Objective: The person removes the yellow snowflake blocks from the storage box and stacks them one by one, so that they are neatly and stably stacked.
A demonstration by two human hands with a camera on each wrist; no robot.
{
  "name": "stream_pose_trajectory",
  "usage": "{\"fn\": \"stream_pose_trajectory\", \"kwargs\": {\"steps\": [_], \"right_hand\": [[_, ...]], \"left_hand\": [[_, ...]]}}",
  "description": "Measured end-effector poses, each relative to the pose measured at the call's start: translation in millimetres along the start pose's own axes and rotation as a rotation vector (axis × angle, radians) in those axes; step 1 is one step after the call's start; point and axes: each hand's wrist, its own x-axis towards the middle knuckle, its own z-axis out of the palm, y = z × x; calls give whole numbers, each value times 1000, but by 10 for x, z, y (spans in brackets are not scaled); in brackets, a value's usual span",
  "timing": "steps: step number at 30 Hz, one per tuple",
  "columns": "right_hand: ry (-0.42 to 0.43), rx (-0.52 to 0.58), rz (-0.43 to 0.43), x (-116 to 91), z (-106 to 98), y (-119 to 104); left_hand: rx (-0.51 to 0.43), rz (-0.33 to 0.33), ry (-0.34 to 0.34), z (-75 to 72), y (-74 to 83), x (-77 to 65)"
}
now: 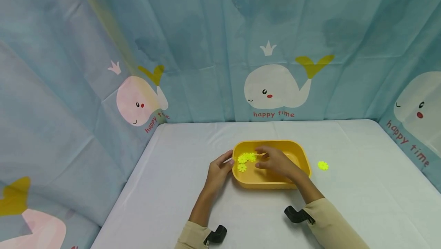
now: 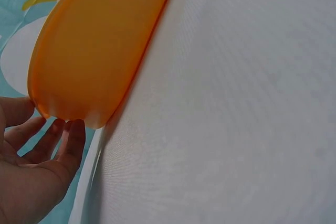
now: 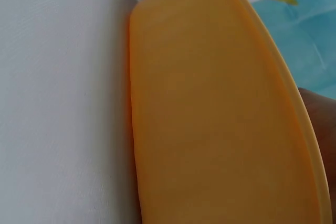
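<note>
A yellow plastic tray point(image 1: 275, 185) stands on the white table. Inside its left end lie several neon-yellow snowflake-shaped discs point(image 1: 242, 168). My left hand point(image 1: 217, 172) is at the tray's left end; in the left wrist view its fingertips point(image 2: 77, 127) touch the outer end wall. My right hand point(image 1: 277, 161) reaches over the tray's near right rim, thumb and forefinger apart, close to the discs. Whether a fingertip touches a disc cannot be made out. In the right wrist view the tray's side wall point(image 3: 210, 103) hides most of that hand.
One more neon-yellow disc point(image 1: 323, 165) lies on the table, right of the tray. The white tabletop point(image 1: 179, 187) meets a blue curtain point(image 1: 206, 88) printed with whales at the back and sides. A black wrist mount point(image 1: 299, 215) sticks out from the right sleeve.
</note>
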Motion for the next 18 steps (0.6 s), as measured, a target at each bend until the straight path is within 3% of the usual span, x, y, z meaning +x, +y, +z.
{"fn": "stream_pose_trajectory", "kwargs": {"steps": [10,18], "right_hand": [[-21,-93,27,108,45,-17],[-49,-100,21,153,66,-28]], "left_hand": [[-10,8,-6,2,-1,11],[12,6,-4,-7,-4,10]]}}
